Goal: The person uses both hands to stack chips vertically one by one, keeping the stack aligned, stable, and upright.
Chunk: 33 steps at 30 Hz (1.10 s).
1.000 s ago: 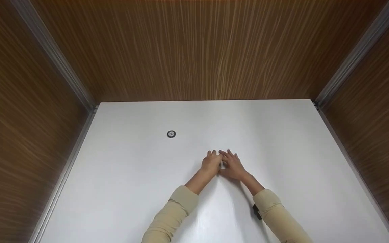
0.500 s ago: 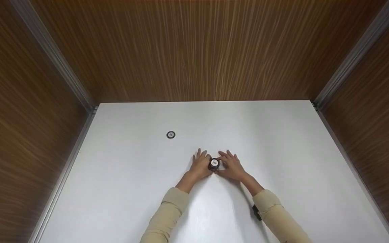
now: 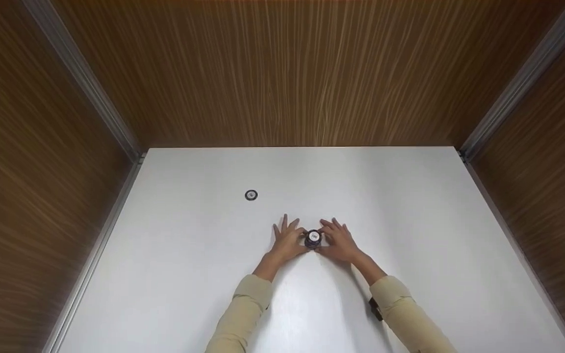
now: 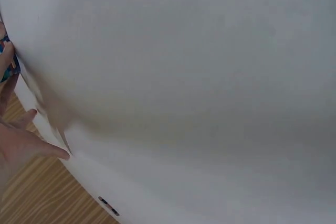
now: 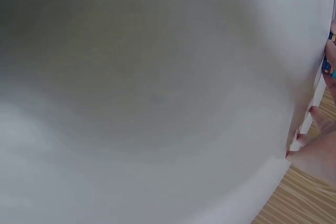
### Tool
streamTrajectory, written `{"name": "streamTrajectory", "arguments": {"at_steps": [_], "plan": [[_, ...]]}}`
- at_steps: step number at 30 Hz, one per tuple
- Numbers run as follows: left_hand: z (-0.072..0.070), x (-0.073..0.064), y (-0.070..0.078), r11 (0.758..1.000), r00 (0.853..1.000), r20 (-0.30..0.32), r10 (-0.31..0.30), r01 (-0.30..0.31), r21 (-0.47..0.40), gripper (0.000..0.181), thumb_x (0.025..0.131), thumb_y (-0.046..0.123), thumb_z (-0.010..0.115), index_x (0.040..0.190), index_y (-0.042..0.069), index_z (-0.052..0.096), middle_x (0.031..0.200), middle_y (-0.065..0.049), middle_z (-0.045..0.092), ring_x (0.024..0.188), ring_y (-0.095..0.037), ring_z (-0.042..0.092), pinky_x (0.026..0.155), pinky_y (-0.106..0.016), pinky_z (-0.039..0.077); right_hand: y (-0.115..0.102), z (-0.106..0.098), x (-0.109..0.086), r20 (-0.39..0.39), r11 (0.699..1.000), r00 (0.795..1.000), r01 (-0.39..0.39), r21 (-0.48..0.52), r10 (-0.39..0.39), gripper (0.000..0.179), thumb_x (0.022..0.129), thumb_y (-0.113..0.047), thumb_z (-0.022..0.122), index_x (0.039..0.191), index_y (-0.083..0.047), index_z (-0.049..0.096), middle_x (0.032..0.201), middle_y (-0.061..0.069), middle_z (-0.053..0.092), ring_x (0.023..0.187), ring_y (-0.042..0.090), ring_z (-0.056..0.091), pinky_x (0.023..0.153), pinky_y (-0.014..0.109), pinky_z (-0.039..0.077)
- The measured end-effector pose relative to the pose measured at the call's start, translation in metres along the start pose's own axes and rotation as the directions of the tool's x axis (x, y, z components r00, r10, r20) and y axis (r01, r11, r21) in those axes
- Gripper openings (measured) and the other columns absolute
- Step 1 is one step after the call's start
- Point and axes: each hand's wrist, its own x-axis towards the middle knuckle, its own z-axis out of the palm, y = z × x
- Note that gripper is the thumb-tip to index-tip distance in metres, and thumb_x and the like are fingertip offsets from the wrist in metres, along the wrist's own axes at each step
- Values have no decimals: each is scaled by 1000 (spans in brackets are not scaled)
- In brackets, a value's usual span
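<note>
A short stack of dark poker chips [image 3: 314,239] with a white round centre on top stands on the white table between the two hands. From the left side, my left hand [image 3: 285,243] pinches it with thumb and forefinger, the other fingers spread out. My right hand [image 3: 340,243] holds the opposite side the same way, thumb at the near side. In the left wrist view the chip stack [image 4: 12,65] shows blue and coloured edges at the left border; the right wrist view catches just a sliver of it. One single chip [image 3: 251,195] lies flat, farther off to the left.
The white tabletop [image 3: 189,274] spreads out around the hands. Brown wood-grain panels [image 3: 282,73] rise at the back and both sides, joined by grey metal rails [image 3: 86,78]. A small dark object [image 3: 375,310] shows beside the right sleeve.
My left hand has shifted left from over the stack to its side, bringing the stack's top into view, and its fingers have spread. My right hand has stayed almost still; the single chip has not moved.
</note>
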Motion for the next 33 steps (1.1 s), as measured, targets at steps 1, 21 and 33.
{"name": "streamTrajectory", "arguments": {"at_steps": [1,21,33], "plan": [[0,0,0,1000,1000,-7,2,-2,3,36,71,31,78,97,9,67,135,-21,41,132,-47,9,95,-72,4,0,0,0,1,1000,1000,0,-3,0,42,71,-21,79,105,-5,62,130,25,45,123,54,27,95,71,12],[-30,-3,16,995,999,27,-41,39,88,36,69,28,79,98,10,69,133,-21,43,128,-52,15,94,-73,10,-9,5,11,-10,997,1000,-3,-75,2,42,70,-23,78,104,-4,63,128,25,46,121,54,29,95,70,17],[-48,-13,-5,997,996,56,-69,68,18,40,71,26,79,104,7,66,134,-18,44,126,-52,20,93,-74,8,-25,22,25,-28,997,1000,11,-82,-13,44,70,-24,79,104,-2,61,126,25,48,119,54,33,93,70,22]]}}
